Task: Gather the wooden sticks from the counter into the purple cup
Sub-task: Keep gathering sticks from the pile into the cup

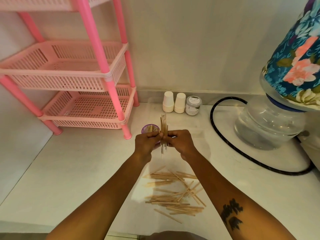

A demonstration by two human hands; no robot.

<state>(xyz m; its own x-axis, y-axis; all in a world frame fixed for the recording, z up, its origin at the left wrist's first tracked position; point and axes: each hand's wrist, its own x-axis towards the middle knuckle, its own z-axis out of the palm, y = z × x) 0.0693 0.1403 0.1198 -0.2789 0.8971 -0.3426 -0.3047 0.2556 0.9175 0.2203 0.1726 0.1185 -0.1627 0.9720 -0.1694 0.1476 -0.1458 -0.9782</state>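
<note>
A bundle of wooden sticks (163,124) stands upright between my hands, above the white counter. My left hand (146,144) and my right hand (181,144) both pinch the bundle at its middle. Just behind my left hand sits the purple cup (150,129), a mesh cup with several sticks inside it; its lower half is hidden by my fingers. A loose pile of wooden sticks (174,193) lies scattered on the counter between my forearms, nearer to me.
A pink plastic shelf rack (83,80) stands at the left against the wall. Two stacks of white paper cups (174,102) and a small jar (193,105) sit at the back. A black hose (225,137) curves around a water bottle (270,125) at the right.
</note>
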